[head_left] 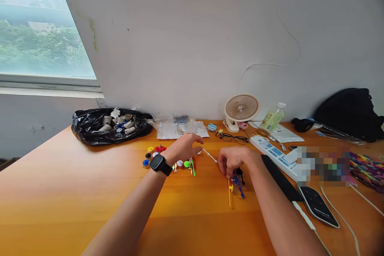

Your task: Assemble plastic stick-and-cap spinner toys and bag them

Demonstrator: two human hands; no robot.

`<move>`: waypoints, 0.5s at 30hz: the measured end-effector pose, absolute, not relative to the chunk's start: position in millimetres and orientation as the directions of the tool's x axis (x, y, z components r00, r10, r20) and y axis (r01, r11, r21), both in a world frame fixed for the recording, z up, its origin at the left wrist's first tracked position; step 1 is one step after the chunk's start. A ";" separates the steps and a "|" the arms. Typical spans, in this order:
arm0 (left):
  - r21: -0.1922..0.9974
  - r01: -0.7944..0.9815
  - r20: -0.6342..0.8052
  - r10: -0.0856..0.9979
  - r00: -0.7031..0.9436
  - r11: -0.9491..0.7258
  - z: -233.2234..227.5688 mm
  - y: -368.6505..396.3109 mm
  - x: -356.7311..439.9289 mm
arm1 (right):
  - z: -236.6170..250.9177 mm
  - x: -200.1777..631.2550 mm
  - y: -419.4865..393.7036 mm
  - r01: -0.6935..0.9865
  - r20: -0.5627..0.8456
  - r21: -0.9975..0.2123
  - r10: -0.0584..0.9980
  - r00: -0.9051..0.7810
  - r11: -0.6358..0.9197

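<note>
one thin white stick (210, 155) spans the gap between my left hand (183, 147) and right hand (237, 157) above the desk (75, 192); i cannot tell whether either grip is closed on it. my one watch (157, 163) partly blocks coloured pieces (145, 163), with one fan (241, 106), one bottle (273, 118), label unreadable, and one power strip (274, 154) beyond.

Reaches over the bench (99, 200) with the left grip (186, 147) near one end of a white stick (210, 155) and the right grip (235, 158) near the other, by a yellow stick (229, 198) and blue arrow (241, 193).
</note>
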State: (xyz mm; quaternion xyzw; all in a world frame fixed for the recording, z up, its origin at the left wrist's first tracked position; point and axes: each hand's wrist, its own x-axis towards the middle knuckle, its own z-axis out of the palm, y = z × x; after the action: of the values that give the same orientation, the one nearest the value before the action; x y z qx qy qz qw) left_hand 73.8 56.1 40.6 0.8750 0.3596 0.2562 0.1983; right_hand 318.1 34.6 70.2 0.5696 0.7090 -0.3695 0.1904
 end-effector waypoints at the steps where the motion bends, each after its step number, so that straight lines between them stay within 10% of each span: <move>1: 0.531 0.526 0.299 0.727 0.618 -0.665 41.0 55.7 74.1 | 70.4 318.9 34.8 0.951 -0.695 -0.301 0.665 -0.274 0.077; 15: 0.620 0.290 0.236 0.526 0.817 -0.729 47.8 4.5 124.4 | 74.6 325.9 34.3 0.928 -0.611 -0.352 0.722 -0.324 0.119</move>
State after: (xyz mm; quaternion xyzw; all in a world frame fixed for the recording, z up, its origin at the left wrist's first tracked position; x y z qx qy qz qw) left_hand 124.4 4.5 47.8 0.9074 0.2248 0.2022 0.2918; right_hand 325.9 34.3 74.6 0.5624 0.7336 -0.3523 0.1464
